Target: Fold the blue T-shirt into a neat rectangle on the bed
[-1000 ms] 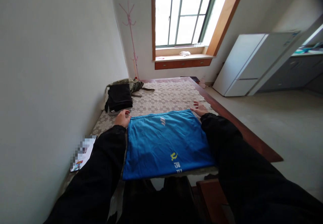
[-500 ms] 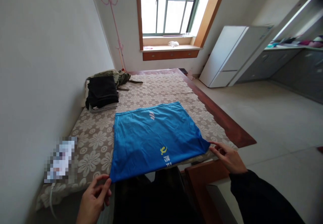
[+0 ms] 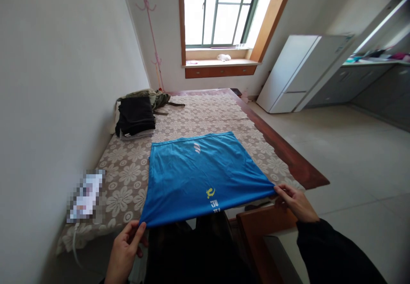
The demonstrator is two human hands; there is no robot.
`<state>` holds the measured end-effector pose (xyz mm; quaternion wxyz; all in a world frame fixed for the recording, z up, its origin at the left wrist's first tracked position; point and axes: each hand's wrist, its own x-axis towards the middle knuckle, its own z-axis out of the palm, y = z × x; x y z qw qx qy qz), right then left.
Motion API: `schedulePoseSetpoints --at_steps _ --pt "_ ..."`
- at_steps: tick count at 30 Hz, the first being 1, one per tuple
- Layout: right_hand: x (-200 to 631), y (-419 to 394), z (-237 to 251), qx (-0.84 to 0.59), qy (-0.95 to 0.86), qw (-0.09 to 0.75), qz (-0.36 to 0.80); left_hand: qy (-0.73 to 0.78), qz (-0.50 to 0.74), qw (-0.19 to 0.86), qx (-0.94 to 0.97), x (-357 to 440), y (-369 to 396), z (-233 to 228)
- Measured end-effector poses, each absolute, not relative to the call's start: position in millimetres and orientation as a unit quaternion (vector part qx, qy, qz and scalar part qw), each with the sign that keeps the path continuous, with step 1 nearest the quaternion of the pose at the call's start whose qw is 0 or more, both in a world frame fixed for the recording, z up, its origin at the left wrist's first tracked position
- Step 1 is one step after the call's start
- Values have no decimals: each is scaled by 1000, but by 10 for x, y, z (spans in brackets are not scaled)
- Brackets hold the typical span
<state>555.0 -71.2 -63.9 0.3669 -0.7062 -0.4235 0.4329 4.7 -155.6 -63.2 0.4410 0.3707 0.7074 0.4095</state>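
room: bare white walls, a bright window (image 3: 221, 10) at the far end, a white fridge (image 3: 297, 72) on the right.
surface: floral bed cover (image 3: 205, 113) over a wooden-framed bed, pushed against the left wall.
blue t-shirt (image 3: 201, 175): lies flat across the near end of the bed, its near edge lifted slightly off the cover.
left hand (image 3: 123, 252): pinching the shirt's near left corner.
right hand (image 3: 296, 200): gripping the near right corner.
step: likely a fold, with both near corners held taut.
next move: probably calls for carrying both corners evenly toward the far edge.
other: black folded clothes (image 3: 136, 115) stacked by the wall, well apart from the shirt.
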Motion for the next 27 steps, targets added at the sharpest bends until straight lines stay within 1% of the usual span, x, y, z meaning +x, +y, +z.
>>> schedulePoseSetpoints --at_steps 7,14,16,19,22,24,27 --pt "5533 -945 -770 -692 -368 427 450 688 443 461 344 -20 -1589 -697" --pt "5598 -1210 -919 -699 -324 421 479 687 470 454 318 -79 -1668 -725" --pt "5588 -1296 -864 -676 -335 437 490 681 497 449 295 -79 -1701 -624" --pt "5546 -1399 -679 -625 -330 482 517 663 541 451 254 -116 -1723 -354" --pt "5525 -1384 -431 -596 -308 520 528 650 544 481 225 -216 -1636 -51" --pt "5534 -1255 -260 -592 -306 528 526 645 536 499 219 -288 -1493 119" --pt "5540 -869 -9 -593 -342 515 516 629 526 512 255 -361 -1153 311"
